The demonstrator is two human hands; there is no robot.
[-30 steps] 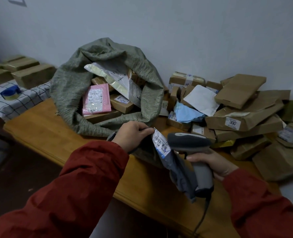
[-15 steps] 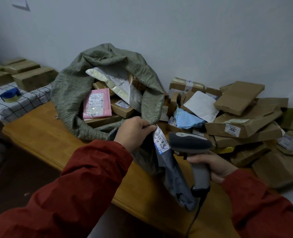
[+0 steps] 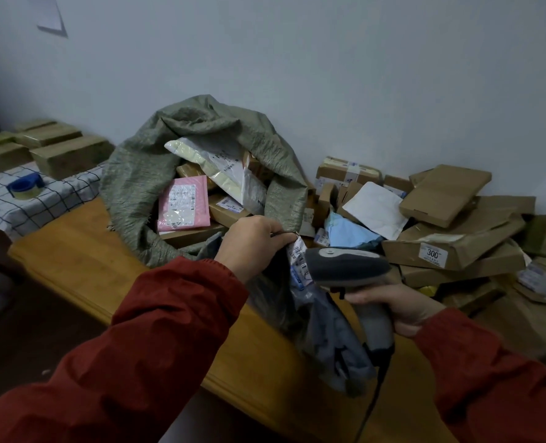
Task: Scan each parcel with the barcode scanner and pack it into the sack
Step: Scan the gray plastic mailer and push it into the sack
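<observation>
My left hand (image 3: 254,244) grips the top edge of a grey plastic mailer parcel (image 3: 332,334) that hangs down over the wooden table's front edge. Its white barcode label (image 3: 299,262) faces right. My right hand (image 3: 402,306) holds the grey barcode scanner (image 3: 345,266) by its handle, its head right against the label. Behind my left hand stands the open grey-green sack (image 3: 137,183), with a pink parcel (image 3: 183,203), a white mailer (image 3: 223,169) and brown boxes inside.
A pile of brown cardboard parcels (image 3: 450,247), a white mailer (image 3: 375,209) and a blue one (image 3: 350,233) lies at the right against the wall. At the left, a checked cloth (image 3: 35,203) carries a tape roll (image 3: 24,187) and wrapped blocks (image 3: 67,155). The scanner cable hangs off the wooden table (image 3: 73,251).
My left hand has lifted the grey mailer a little toward the sack. The scanner stays at the label, its head now closer to it.
</observation>
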